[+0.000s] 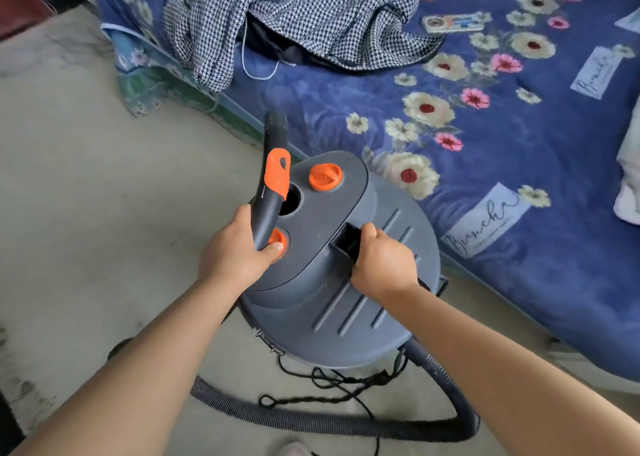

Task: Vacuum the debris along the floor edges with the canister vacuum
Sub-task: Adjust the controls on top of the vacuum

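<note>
I can read very little here. The blue floral bedspread (346, 95) carries pale printed patches (485, 222) with a cursive word that looks like "Buncha", repeated on another patch (594, 73); the small line under it is too blurred. I see no legible marking on the vacuum (332, 248).

Both bare forearms reach forward and down from the bottom corners of the view, converging toward the middle. The left hand (235, 248) is curled around a dark curved tube, its thumb tip pressed forward on the right side of that tube. The right hand (382, 260) is knuckles-up, its fingers hooked down into a recessed grip and out of sight. The two hands sit near each other, apart, at about the same height.
</note>
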`<action>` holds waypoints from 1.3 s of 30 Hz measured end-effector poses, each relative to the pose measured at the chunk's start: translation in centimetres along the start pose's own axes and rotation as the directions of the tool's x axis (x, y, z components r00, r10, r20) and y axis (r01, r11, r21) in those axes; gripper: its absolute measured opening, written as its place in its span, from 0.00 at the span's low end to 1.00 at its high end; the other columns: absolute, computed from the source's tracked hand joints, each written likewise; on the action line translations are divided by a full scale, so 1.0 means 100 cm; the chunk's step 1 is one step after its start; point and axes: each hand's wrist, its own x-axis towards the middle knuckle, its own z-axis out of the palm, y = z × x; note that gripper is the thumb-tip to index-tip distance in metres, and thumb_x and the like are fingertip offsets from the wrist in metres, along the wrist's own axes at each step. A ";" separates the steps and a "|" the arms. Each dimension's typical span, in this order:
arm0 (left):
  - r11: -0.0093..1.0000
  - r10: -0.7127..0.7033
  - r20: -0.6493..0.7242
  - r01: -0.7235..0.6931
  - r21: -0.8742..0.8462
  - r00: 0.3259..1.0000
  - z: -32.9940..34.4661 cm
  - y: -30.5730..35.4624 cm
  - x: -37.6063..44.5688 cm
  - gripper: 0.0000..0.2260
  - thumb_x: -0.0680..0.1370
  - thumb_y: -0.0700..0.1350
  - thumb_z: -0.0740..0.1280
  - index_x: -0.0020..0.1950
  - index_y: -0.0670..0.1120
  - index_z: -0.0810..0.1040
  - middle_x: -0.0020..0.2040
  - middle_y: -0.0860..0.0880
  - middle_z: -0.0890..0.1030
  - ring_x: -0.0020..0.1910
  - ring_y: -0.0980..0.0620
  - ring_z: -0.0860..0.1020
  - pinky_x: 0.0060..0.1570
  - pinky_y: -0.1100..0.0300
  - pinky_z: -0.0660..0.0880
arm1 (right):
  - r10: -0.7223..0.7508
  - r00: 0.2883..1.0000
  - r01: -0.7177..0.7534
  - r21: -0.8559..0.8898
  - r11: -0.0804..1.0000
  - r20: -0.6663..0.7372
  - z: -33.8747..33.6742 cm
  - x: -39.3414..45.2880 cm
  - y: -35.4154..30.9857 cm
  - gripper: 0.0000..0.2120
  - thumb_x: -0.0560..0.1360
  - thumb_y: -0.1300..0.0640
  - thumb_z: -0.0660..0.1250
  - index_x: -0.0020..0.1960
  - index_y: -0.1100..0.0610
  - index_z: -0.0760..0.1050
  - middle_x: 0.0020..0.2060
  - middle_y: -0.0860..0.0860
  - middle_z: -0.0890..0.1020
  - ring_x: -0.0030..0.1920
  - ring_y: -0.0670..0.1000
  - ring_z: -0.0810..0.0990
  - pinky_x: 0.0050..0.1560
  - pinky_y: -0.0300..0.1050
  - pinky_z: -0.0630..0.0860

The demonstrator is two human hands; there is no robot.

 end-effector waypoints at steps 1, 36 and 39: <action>1.000 -0.004 0.008 0.004 0.019 1.000 -0.005 -0.002 0.007 0.19 0.73 0.48 0.69 0.58 0.44 0.67 0.48 0.46 0.77 0.43 0.44 0.73 0.38 0.56 0.66 | -0.009 1.000 0.009 -0.022 1.000 0.012 -0.002 0.008 -0.006 0.13 0.73 0.62 0.62 0.47 0.58 0.56 0.45 0.55 0.72 0.46 0.58 0.76 0.28 0.44 0.56; 0.690 -0.576 -0.081 0.432 -0.581 0.813 -0.024 -0.055 0.041 0.15 0.72 0.54 0.69 0.44 0.43 0.71 0.36 0.44 0.79 0.39 0.43 0.79 0.33 0.58 0.69 | -0.570 0.819 0.563 -0.298 0.771 0.073 -0.078 0.179 -0.169 0.18 0.80 0.55 0.54 0.68 0.60 0.66 0.66 0.57 0.67 0.67 0.58 0.64 0.61 0.51 0.66; 0.632 -0.599 -0.059 0.426 -0.647 0.799 -0.032 -0.069 0.035 0.14 0.73 0.54 0.67 0.40 0.46 0.69 0.35 0.46 0.77 0.37 0.44 0.78 0.29 0.61 0.67 | -0.458 0.887 0.450 -0.316 0.835 0.053 -0.063 0.191 -0.195 0.15 0.78 0.64 0.57 0.64 0.64 0.70 0.64 0.59 0.67 0.65 0.60 0.65 0.59 0.51 0.68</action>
